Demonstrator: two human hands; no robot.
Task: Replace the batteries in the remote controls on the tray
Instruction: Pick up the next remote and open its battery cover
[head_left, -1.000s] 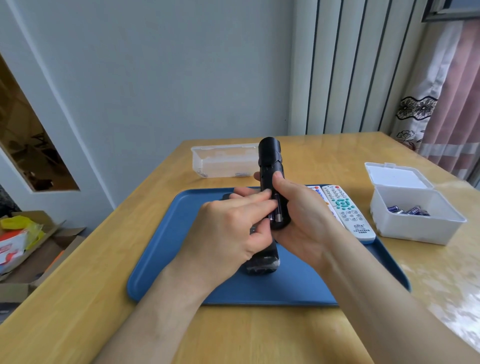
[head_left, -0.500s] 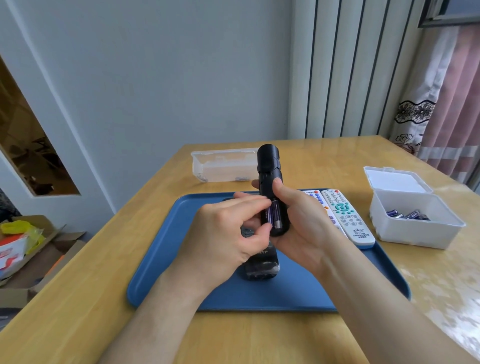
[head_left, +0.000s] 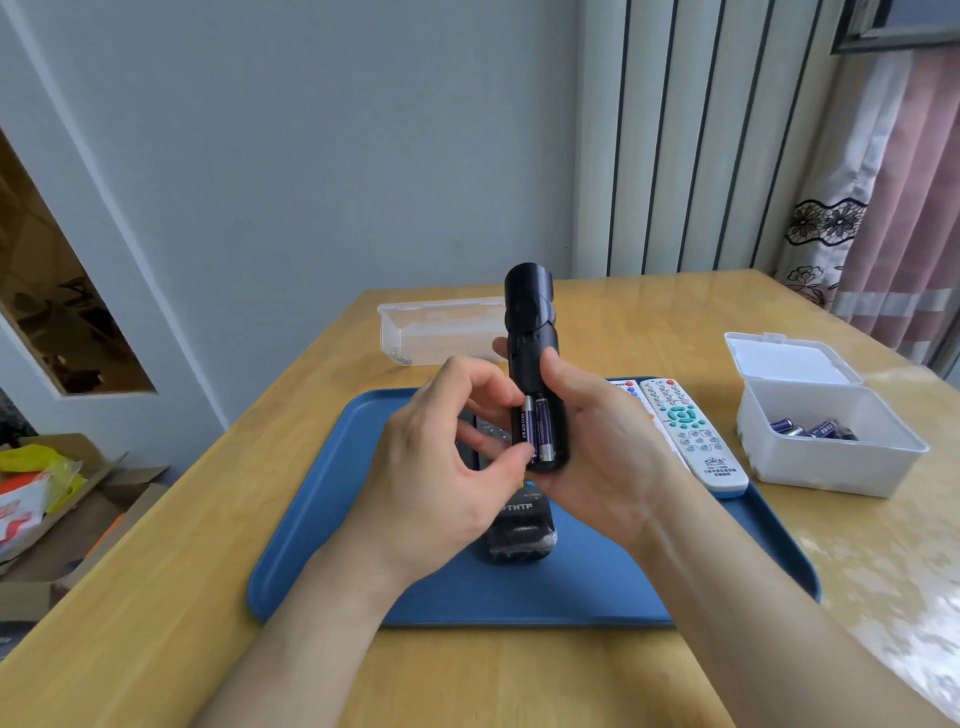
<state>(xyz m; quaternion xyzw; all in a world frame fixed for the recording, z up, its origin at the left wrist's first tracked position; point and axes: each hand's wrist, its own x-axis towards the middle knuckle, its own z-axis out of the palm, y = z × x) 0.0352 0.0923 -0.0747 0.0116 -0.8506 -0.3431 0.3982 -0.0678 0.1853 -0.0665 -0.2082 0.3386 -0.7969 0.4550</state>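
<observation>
A pale grey wall (head_left: 311, 182) fills twelve o'clock behind the wooden worktop (head_left: 156, 597). Ribbed white panels (head_left: 701, 145) stand at one o'clock, pink curtains (head_left: 904, 208) at two, cardboard boxes (head_left: 67, 499) on the floor at nine.

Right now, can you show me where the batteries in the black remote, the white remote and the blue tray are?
batteries (head_left: 536, 430), head view, on their purple wrappers.
white remote (head_left: 691, 434), head view, on its buttons.
blue tray (head_left: 332, 478), head view, on its bare left side.

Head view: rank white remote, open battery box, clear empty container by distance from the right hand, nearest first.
From the right hand:
1. White remote, just right of it on the tray.
2. Clear empty container, behind, far left.
3. Open battery box, farther right, off the tray.
</observation>
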